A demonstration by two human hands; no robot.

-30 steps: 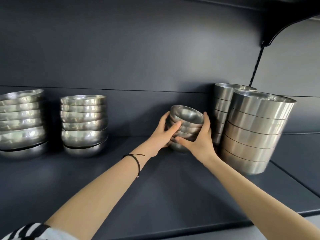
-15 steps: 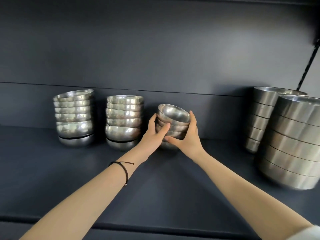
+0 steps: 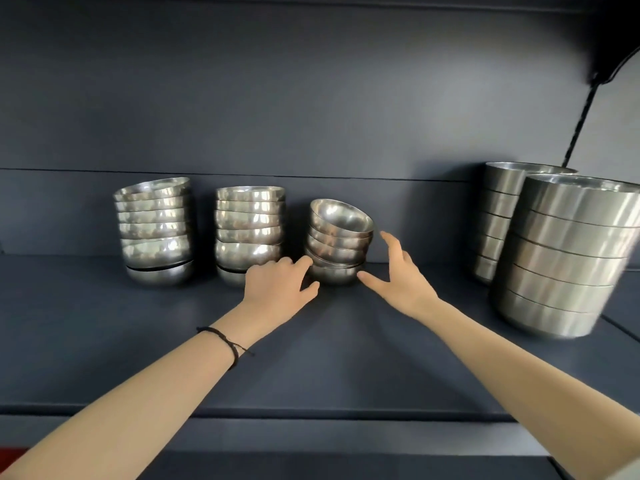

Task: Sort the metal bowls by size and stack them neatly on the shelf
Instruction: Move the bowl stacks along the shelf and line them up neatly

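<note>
1. The shelf (image 3: 311,368) ran dark under both forearms. A black cord (image 3: 227,342) ringed the left wrist.
2. The left hand (image 3: 277,287) was loosely curled and held nothing. Its fingertips lay just beside the foot of the small stack, and whether they touched it could not be told.
3. The right hand (image 3: 398,280) was spread wide and empty. Its thumb sat low near the bottom bowl and its forefinger was raised beside the upper rims, apart from the metal.
4. The small stack (image 3: 337,244) stood on the shelf between the hands. Its nested bowls were tilted rather than level, with the top one tipped open toward the camera.
5. These bowls were probably stiff, light and slick, so a tilted pile would likely slide or clatter if nudged. The safest hold seemed to be low on both sides of the bottom bowl, with a finger over the top rim to square it.
6. The mid stack (image 3: 249,230) stood just left of it, and the left stack (image 3: 156,226) beyond that.
7. The big bowls (image 3: 568,258) stood well apart on the right in two piles, before the wall (image 3: 311,116).
</note>
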